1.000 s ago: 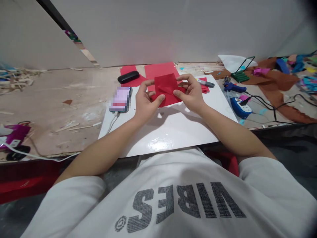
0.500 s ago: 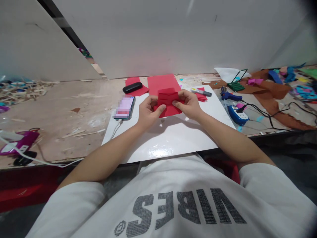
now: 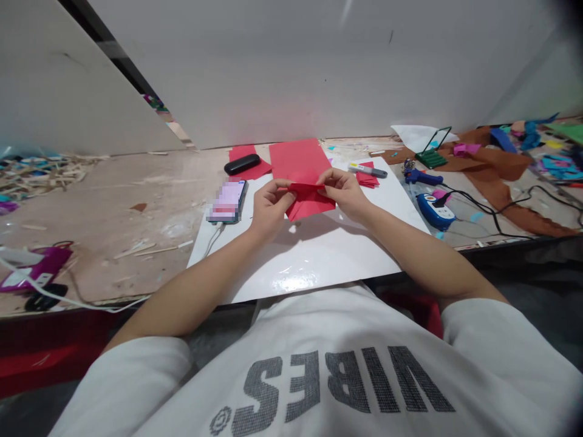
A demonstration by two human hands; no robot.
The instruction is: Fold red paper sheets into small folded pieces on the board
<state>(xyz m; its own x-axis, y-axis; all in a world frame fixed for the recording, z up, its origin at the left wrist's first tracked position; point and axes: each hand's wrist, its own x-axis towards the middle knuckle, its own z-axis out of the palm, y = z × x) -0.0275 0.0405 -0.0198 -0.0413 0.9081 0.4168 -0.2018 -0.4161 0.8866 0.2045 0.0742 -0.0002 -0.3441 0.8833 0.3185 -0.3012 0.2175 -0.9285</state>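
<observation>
A folded piece of red paper (image 3: 310,200) is held just above a glossy white board (image 3: 319,255) on the workbench. My left hand (image 3: 268,206) pinches its left end between thumb and fingers. My right hand (image 3: 344,191) pinches its right end the same way. The top part of the paper is folded down flat toward me. Behind my hands a larger red sheet (image 3: 298,159) lies flat, and a small stack of red pieces (image 3: 367,178) sits to the right of it.
A phone (image 3: 226,199) on a cable lies left of the board, a black case (image 3: 242,163) behind it. A marker (image 3: 368,170), blue glue guns (image 3: 435,206) with cords, brown felt (image 3: 501,176) and coloured scraps crowd the right. Wood sticks (image 3: 40,173) litter the left.
The red paper's upper half has been folded down toward me, so it shows flatter and narrower. Both hands stayed pinched on its ends and sank slightly toward the board.
</observation>
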